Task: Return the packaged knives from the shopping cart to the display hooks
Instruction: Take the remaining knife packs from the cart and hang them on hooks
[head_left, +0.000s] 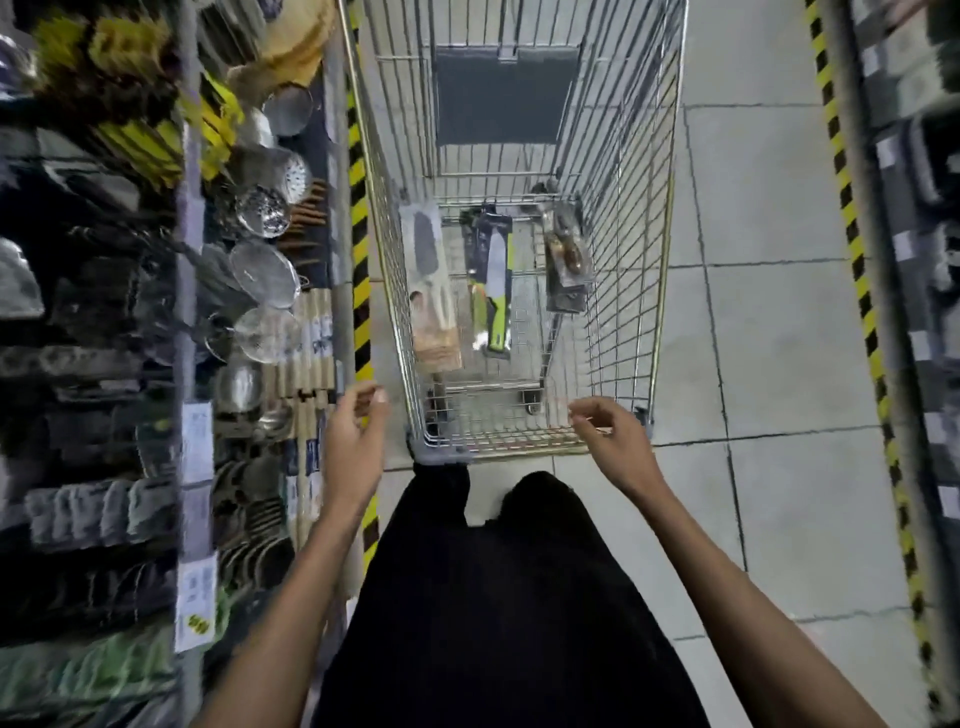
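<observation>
A wire shopping cart (623, 218) stands in front of me in the aisle. Three packaged knives lie on its bottom: a beige-carded knife (430, 283) at the left, a green-handled knife (493, 286) in a dark blue pack in the middle, and a brown-handled knife (567, 254) at the right. My left hand (358, 436) hovers just left of the cart's near corner, fingers loosely curled, holding nothing. My right hand (608, 436) hangs over the near rim at the right, fingers apart and empty.
Shelving on the left carries metal strainers (265, 208), ladles, rolling pins (306, 353) and yellow-packed goods. A yellow-black striped edge (359, 249) runs along its base. Another shelf (919, 260) lines the right side. Grey tiled floor (769, 338) lies right of the cart.
</observation>
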